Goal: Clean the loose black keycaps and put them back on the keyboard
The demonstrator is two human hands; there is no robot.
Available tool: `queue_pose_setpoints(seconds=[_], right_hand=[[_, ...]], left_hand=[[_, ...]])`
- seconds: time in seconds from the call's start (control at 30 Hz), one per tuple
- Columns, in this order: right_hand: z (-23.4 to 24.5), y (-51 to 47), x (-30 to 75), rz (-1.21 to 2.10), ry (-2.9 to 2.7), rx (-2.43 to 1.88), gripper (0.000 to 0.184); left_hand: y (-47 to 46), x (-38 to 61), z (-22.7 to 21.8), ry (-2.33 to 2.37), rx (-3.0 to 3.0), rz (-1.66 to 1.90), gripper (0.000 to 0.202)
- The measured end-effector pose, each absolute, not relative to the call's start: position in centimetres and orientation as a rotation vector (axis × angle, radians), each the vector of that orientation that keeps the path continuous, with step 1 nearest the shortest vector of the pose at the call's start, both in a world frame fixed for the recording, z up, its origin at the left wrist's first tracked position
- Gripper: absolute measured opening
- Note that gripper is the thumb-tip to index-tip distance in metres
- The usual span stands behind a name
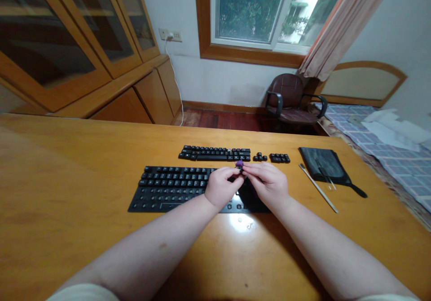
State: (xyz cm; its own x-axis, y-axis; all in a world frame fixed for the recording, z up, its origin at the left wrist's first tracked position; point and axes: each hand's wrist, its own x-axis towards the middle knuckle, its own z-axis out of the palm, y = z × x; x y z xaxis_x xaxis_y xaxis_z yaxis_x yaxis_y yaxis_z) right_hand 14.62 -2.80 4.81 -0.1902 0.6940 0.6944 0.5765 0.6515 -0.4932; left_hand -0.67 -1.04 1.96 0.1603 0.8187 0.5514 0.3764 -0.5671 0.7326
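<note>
On the wooden desk point(67, 179), left of centre, a black keyboard point(168, 188) lies square to the person, so both hands reach it easily. Beyond it, loose keys point(215, 153) sit in tidy rows, seemingly laid out to keep their order. Over the keyboard's right part the left hand point(222, 186) and right hand point(267, 184) meet. The fingertips of both are pinched on a small purple piece point(239, 163), raised just above the keys, probably for fine handling. Further right, a thin stick point(318, 188) and a dark pouch point(323, 164) lie close by, clear of the hands.
</note>
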Motion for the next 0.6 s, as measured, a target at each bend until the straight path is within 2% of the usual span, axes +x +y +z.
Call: queue_pose_setpoints(seconds=[0.27,0.6], right_hand=[[4.05,-2.73,15.11,-0.034,-1.962,-0.928,0.025],[5.01,-3.06,15.21,0.027,-2.049,-0.787,0.026]], left_hand=[[-0.84,-0.78,1.99,1.131,2.016,1.385,0.006],[-0.77,-0.89,2.06,1.166,1.899,1.372,0.006]])
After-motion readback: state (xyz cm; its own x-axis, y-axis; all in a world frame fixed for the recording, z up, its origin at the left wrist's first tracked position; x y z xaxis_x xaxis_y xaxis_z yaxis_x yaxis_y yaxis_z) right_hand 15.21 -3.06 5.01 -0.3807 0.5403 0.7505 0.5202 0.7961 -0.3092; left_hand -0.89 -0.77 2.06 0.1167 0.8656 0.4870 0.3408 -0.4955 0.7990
